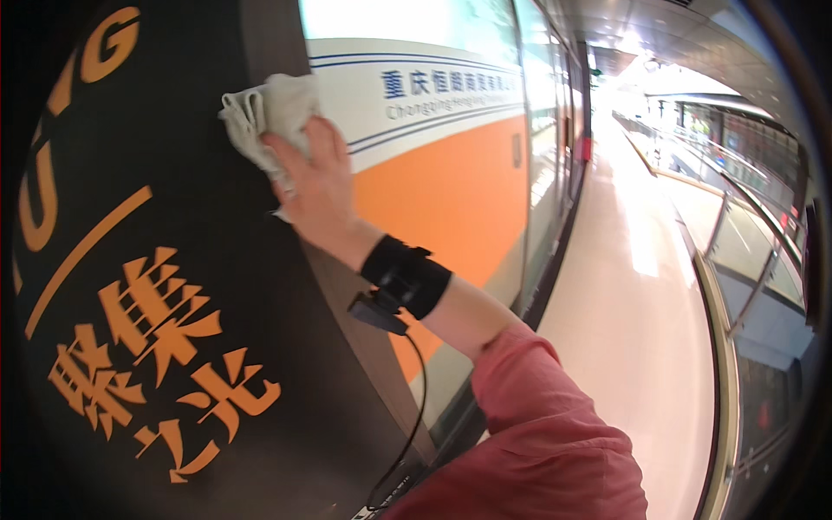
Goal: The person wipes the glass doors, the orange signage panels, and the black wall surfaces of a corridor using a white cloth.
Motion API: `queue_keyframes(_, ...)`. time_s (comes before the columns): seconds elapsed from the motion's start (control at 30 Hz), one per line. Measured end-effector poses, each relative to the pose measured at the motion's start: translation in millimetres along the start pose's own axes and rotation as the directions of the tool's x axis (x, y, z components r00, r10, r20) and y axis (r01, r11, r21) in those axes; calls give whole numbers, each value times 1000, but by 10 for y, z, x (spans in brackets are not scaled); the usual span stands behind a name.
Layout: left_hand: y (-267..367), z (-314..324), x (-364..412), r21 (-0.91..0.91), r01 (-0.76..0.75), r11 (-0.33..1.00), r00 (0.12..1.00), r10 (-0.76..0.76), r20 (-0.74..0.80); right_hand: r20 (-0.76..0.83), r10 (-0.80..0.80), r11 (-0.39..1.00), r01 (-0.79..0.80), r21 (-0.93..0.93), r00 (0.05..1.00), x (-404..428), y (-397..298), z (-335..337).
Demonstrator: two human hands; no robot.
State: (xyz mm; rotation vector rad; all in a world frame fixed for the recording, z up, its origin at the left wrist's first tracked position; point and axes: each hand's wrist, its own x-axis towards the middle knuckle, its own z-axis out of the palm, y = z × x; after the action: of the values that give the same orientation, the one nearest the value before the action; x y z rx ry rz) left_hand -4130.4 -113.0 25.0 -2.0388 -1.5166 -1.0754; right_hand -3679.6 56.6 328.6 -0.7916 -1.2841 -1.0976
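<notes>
My right hand (322, 188) presses a folded greyish-white cloth (292, 97) against a wall surface, with its fingers spread over the fabric. The cloth lies across the edge of a black panel (247, 273) and the dark brown upright frame (351, 344) beside a glass pane. A loose fold of it sticks out to the left of my fingers. Around my right wrist is a black strap (406, 276) carrying a small dark device (377, 314), from which a black cable (422, 390) hangs down. My left hand is out of view.
Large orange characters (156, 318) mark the black panel. Orange and white film with printed writing covers the glass (442, 201), which has a recessed handle (517, 150). A pale walkway (624, 292) runs ahead on the right, beside a glass railing (747, 247).
</notes>
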Motion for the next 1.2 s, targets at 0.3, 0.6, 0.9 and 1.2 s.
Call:
queue_keyframes(0.3,-31,186,5,-20,-3,1000,999,2,-35,324,-681,731,584,353,657,-1616,-332,-139)
queue_keyframes(0.6,87,209,74,-40,-11,999,1000,11,-4,80,-229,971,222,89,970,-689,-308,-10)
queue_keyframes(0.9,144,197,-38,24,-8,1000,1000,7,28,231,-485,865,424,271,843,-1260,-418,52)
queue_keyframes(1.2,94,208,-134,-63,49,997,999,-47,24,303,-386,900,284,330,871,-1413,-814,-23)
